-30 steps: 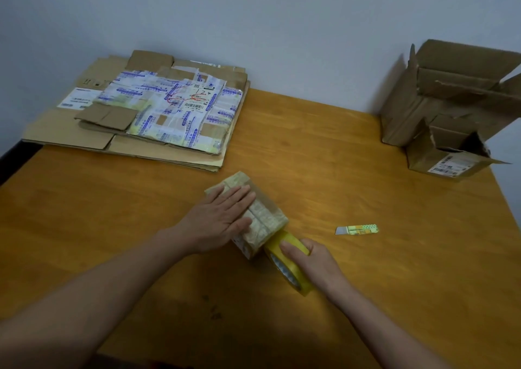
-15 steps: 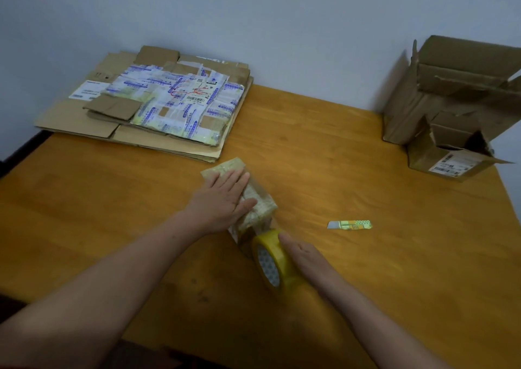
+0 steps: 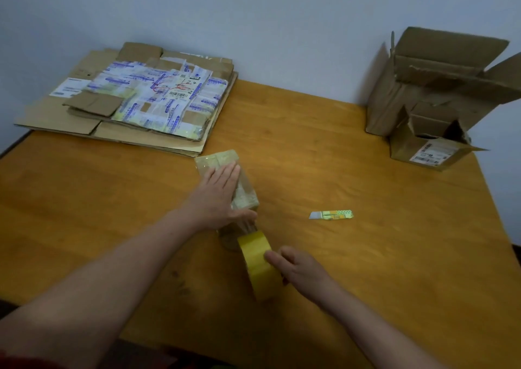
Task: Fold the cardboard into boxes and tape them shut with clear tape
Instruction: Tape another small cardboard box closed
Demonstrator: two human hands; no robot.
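Observation:
A small taped cardboard box (image 3: 245, 191) lies on the wooden table (image 3: 366, 256) near its middle. My left hand (image 3: 218, 196) presses flat on top of the box with straight fingers. Nearer to me, my right hand (image 3: 298, 267) grips a yellow roll of clear tape (image 3: 258, 264) standing on edge. A strip of clear tape (image 3: 245, 225) stretches from the roll up to the box's near end.
A small utility knife (image 3: 331, 214) lies to the right of the box. Flattened cardboard sheets with printed labels (image 3: 135, 101) are stacked at the back left. Two open cardboard boxes, one large (image 3: 439, 81) and one small (image 3: 428, 146), stand at the back right corner.
My right hand has pulled the tape roll toward me, away from the box, drawing out a strip of tape. My left hand has stayed pressed on the box.

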